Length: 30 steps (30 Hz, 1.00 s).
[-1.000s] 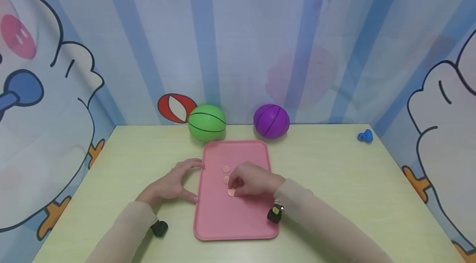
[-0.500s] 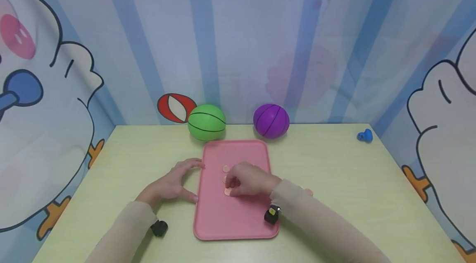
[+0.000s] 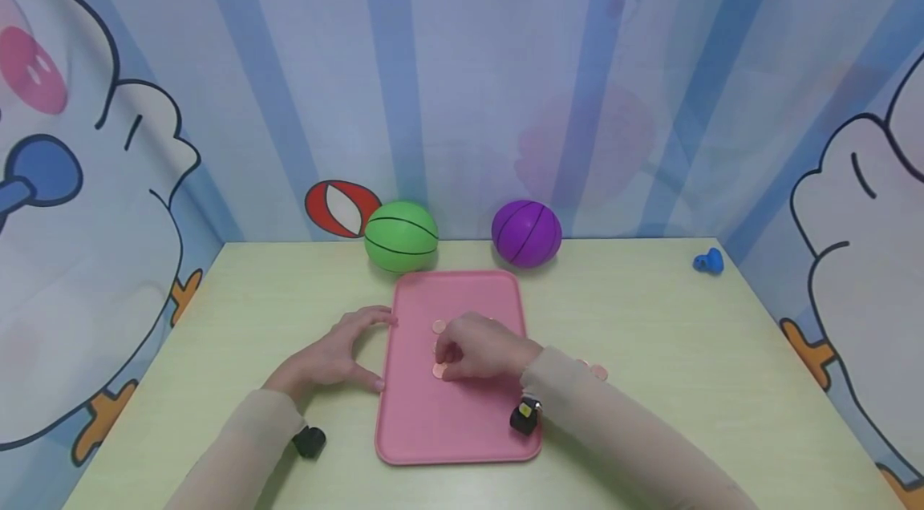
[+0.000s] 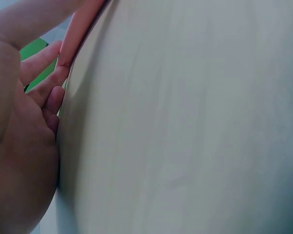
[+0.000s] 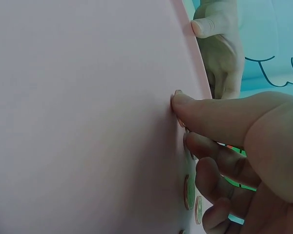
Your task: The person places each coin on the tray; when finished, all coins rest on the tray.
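Observation:
A pink tray [image 3: 455, 430] lies on the table with several copper-coloured coins on it. My right hand [image 3: 480, 347] is over its middle, and the thumb and index finger pinch a coin [image 3: 439, 370] lying flat on the tray. In the right wrist view the thumb tip covers part of that coin, and more coins [image 5: 189, 192] sit beside the curled fingers. Another coin [image 3: 439, 326] lies farther up the tray. My left hand [image 3: 328, 354] is spread at the tray's left edge, thumb and fingertips touching the rim.
Behind the tray stand a green ball [image 3: 401, 237] and a purple ball [image 3: 527, 234]. Loose coins [image 3: 598, 372] lie on the table by the right sleeve, partly hidden. A small blue object [image 3: 709, 261] sits at the back right, before a printed cloth backdrop [image 3: 462, 77].
My right hand has shifted slightly left, and the coin at its fingertips has slid left with it. More of the loose coins beside the right sleeve now shows. My left hand stays put.

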Motion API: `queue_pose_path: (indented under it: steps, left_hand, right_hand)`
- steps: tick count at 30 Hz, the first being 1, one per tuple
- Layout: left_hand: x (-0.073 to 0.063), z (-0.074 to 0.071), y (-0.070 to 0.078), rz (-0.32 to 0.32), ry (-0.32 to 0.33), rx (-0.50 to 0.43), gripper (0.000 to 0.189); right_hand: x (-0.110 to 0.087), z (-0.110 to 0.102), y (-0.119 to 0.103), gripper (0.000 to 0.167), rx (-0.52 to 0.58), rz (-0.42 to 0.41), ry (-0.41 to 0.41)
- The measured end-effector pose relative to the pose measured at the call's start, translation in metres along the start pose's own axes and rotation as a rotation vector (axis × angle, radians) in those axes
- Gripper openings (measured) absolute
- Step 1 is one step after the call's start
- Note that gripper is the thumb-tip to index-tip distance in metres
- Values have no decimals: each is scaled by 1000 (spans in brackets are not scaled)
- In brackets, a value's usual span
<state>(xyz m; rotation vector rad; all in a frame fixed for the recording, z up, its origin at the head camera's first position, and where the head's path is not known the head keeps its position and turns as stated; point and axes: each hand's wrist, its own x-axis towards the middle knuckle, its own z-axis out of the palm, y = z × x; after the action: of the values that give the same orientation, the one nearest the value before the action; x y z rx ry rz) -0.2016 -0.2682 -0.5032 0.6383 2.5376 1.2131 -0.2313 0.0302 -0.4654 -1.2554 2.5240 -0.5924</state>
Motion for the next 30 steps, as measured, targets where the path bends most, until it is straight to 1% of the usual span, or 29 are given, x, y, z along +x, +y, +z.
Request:
queue_pose_path:
  steps: [5,9,13,17,20,25,30]
  left_hand:
    - [0,-1,-1,-2,-2,4,99]
    - [0,0,0,3,-2,-1,98]
    - [0,0,-1,8,-1,-10,98]
    - [0,0,-2,13,4,-6,97]
    - [-1,0,-1,11,7,-7,97]
    - [-1,1,0,0,5,-17,97]
    - [0,1,-1,10,0,-17,97]
  right_hand:
    - [0,-1,0,11,17,-3,5]
    - [-5,-7,4,15,100,-19,20]
    - [-14,-20,14,18,192,-57,23]
    - [-24,-31,29,21,230,-90,17]
    - [-32,-37,41,21,246,-86,15]
    - [-48,-46,55,20,252,-42,4]
    - [-63,-50,69,20,278,-30,0]
